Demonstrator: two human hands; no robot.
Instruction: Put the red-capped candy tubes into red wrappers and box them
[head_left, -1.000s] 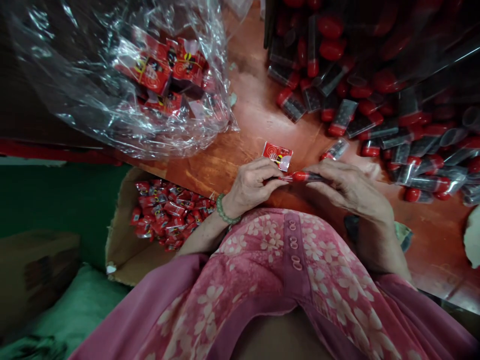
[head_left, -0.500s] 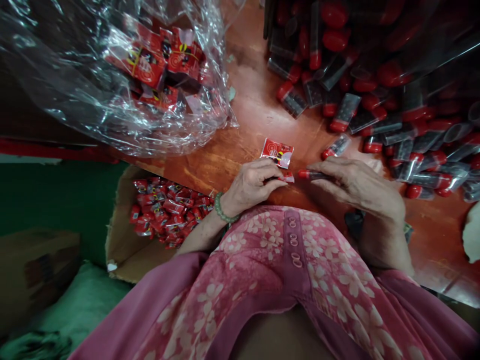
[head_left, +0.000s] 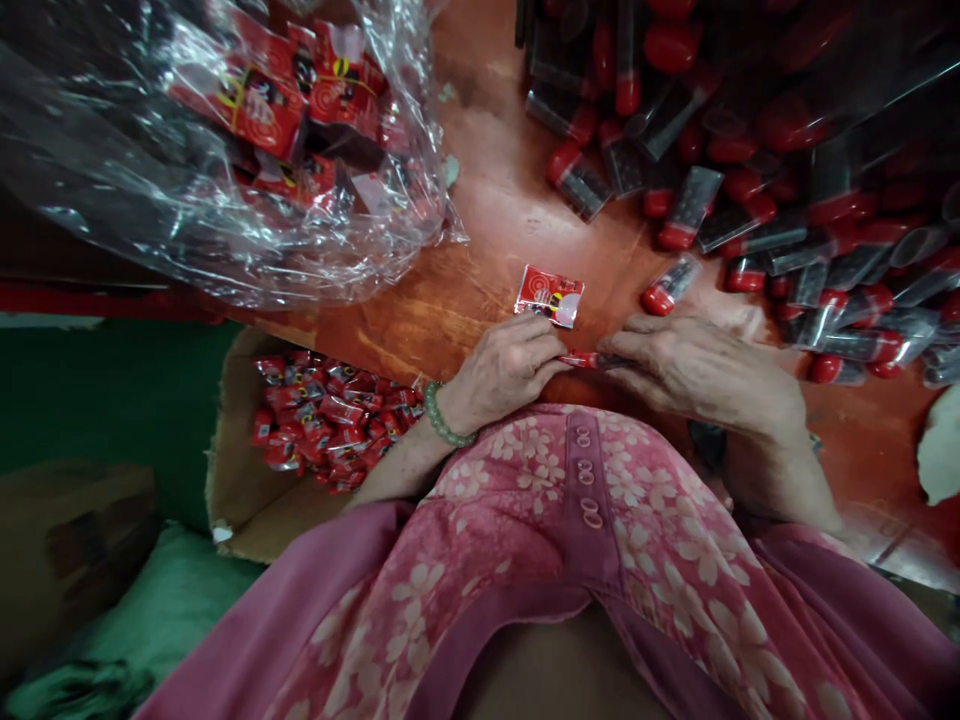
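A slim red-capped tube [head_left: 594, 360] lies across the gap between my hands, its dark clear body under the fingers of my right hand [head_left: 697, 372]. The fingertips of my left hand [head_left: 502, 372], with a green bead bracelet [head_left: 442, 415] at the wrist, pinch its red end. The small size makes the exact grip hard to see. Just above my left fingers, a red foil sachet [head_left: 550, 296] lies on the orange-red tabletop [head_left: 480, 290]. A loose capped tube [head_left: 670, 285] lies a little beyond my right hand.
A heap of red-capped tubes [head_left: 697, 130] fills the upper right. A clear plastic bag of red packets [head_left: 225, 130] sits at the upper left. An open cardboard box of red sachets [head_left: 322, 425] stands below the table edge, by my left arm.
The tube in my right hand has moved left and now meets my left fingertips, closing the gap between them. The view has shifted slightly, and the sachet stays in place on the table.
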